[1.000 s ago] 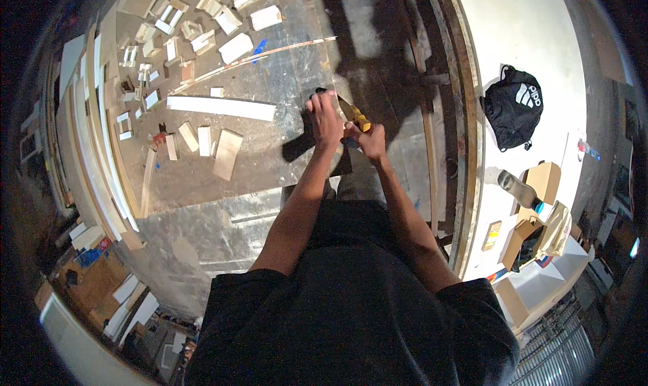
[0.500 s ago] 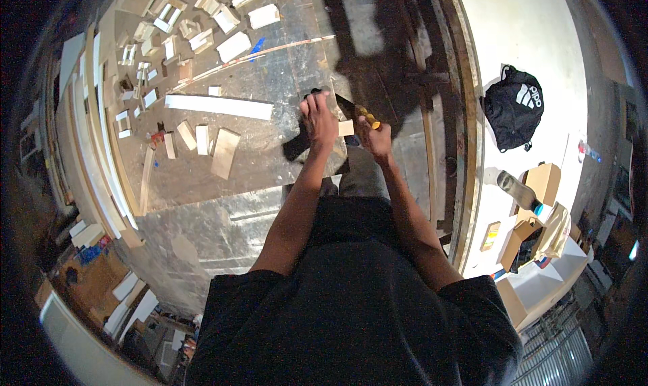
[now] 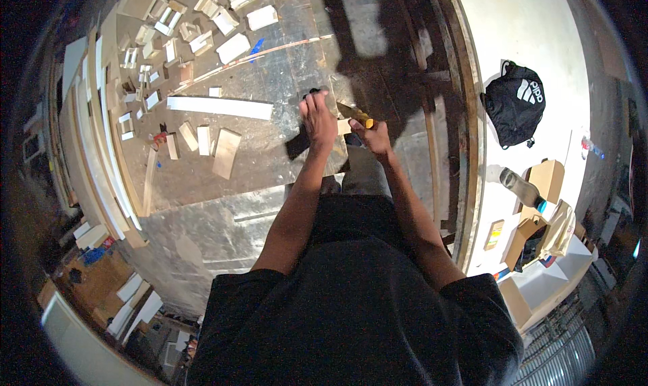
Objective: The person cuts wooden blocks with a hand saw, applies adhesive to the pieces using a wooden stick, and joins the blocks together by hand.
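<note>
My left hand (image 3: pixel 318 119) is closed, its fingers curled down over a small pale wood piece (image 3: pixel 344 126) on the dark work surface. Most of that piece is hidden under the hand, and a small dark thing (image 3: pixel 314 92) shows at the fingertips. My right hand (image 3: pixel 374 138) grips a yellow-handled saw (image 3: pixel 364 121). Its dark blade slants up and left toward the left hand, partly lost in shadow. The right thumb lies by the end of the wood piece. Left of my hands rest a long white strip (image 3: pixel 219 107) and several short wood blocks (image 3: pixel 227 153).
Many small wooden assemblies (image 3: pixel 202 43) crowd the far left. Long boards (image 3: pixel 111 143) run along the left edge. To the right, beyond a wooden rail (image 3: pixel 470 116), a white surface carries a black bag (image 3: pixel 516 106), a bottle (image 3: pixel 520 187) and an open cardboard box (image 3: pixel 530 234).
My right hand has shifted slightly left and its thumb has come nearer the wood piece, with the saw handle moving left too. My left hand stays almost in place.
</note>
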### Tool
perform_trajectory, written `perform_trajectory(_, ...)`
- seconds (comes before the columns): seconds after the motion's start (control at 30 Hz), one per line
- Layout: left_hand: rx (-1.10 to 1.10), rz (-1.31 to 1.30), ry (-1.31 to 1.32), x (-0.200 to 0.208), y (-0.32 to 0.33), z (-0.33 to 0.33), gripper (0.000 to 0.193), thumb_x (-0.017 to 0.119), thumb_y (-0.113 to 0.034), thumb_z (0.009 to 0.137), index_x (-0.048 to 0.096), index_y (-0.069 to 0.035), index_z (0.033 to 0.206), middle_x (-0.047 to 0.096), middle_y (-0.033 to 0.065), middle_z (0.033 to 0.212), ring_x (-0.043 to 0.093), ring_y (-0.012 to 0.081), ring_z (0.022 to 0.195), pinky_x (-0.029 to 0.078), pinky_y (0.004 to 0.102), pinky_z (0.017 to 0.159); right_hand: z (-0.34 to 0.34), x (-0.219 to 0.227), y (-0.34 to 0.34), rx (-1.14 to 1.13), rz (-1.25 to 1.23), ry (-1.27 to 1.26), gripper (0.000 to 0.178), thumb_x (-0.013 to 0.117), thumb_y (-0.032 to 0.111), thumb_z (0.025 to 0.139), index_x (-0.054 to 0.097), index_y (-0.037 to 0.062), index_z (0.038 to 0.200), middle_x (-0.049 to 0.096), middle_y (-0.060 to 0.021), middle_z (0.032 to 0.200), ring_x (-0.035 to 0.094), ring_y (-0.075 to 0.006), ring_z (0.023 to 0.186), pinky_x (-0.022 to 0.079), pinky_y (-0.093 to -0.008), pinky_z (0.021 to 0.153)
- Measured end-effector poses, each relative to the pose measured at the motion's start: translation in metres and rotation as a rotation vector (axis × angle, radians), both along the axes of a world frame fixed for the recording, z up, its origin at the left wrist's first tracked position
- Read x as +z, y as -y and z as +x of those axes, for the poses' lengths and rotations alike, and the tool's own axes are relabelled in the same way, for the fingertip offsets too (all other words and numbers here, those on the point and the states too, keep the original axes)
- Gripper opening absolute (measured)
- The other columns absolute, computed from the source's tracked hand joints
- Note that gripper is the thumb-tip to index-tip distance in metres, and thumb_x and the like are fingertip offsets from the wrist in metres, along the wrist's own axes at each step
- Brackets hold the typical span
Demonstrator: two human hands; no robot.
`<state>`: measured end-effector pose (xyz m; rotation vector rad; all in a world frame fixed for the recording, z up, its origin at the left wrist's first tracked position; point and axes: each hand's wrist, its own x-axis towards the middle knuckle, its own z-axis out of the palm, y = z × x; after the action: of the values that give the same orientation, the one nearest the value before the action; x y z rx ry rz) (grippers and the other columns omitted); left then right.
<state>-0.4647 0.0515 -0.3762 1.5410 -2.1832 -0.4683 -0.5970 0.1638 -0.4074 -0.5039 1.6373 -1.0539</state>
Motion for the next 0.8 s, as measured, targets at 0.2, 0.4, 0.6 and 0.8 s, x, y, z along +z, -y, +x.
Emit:
perform_trajectory(0.2,0.001,0.051,-0.032,0.003,-0.002,-0.001,0.041,0.057,0.005,0.079,0.059,-0.007,0.117,0.057,0.0158,0.111,0.050,0.0386,0.109,0.038,0.0479,0.100,0.001,0.004,0.007,0.041,0.043,0.024,0.032,0.076,0.036,0.095,0.072,0.0052,0.088,0.056,0.0077,0.068,0.043,-0.0041,0.057,0.031,-0.0269,0.050)
perform_trajectory(0.4,0.005,0.037,-0.022,0.004,-0.003,-0.001,0.039,0.056,0.005,0.080,0.060,-0.007,0.117,0.057,0.0157,0.111,0.050,0.0387,0.109,0.038,0.0478,0.099,-0.002,0.004,0.004,0.054,0.047,0.028,0.033,0.076,0.036,0.095,0.073,0.0044,0.089,0.056,0.0072,0.068,0.043,-0.0039,0.058,0.030,-0.0268,0.050)
perform_trajectory(0.6,0.002,0.040,0.000,0.002,-0.001,0.000,0.041,0.056,0.007,0.080,0.059,-0.006,0.118,0.057,0.0157,0.111,0.050,0.0390,0.109,0.039,0.0485,0.099,-0.004,0.007,0.008,0.081,-0.034,0.042,0.030,0.078,0.034,0.094,0.073,0.0044,0.090,0.056,0.0077,0.067,0.043,-0.0040,0.058,0.031,-0.0272,0.050)
perform_trajectory(0.8,-0.071,0.027,0.025,0.002,-0.002,0.017,0.031,0.070,-0.010,0.085,0.065,-0.009,0.116,0.057,0.0145,0.111,0.054,0.0371,0.107,0.044,0.0481,0.095,0.008,0.025,0.018,0.083,-0.018,0.048,0.027,0.080,0.029,0.092,0.074,0.0026,0.089,0.057,0.0077,0.070,0.045,-0.0038,0.060,0.033,-0.0268,0.052)
